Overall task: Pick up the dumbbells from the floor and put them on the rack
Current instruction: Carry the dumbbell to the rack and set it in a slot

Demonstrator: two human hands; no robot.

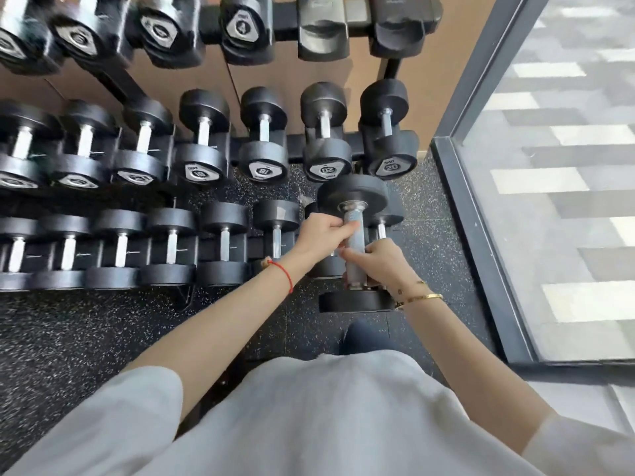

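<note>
A large black dumbbell (354, 195) with a knurled steel handle hangs lengthwise in front of the lowest tier of the rack (295, 146). My left hand (324, 231) grips the far part of its handle. My right hand (381, 261) grips the near part. Its far head is just below the two 20 dumbbells (390, 164) of the middle tier, and its near head (355, 301) hovers above the floor. The held weight partly hides another dumbbell (381, 223) on the lowest tier behind it.
Three tiers of black dumbbells fill the rack from left to right. Dark speckled rubber floor (86, 338) lies in front. A dark metal frame (481, 249) and a glass wall close the right side. My knee (364, 338) is under the held weight.
</note>
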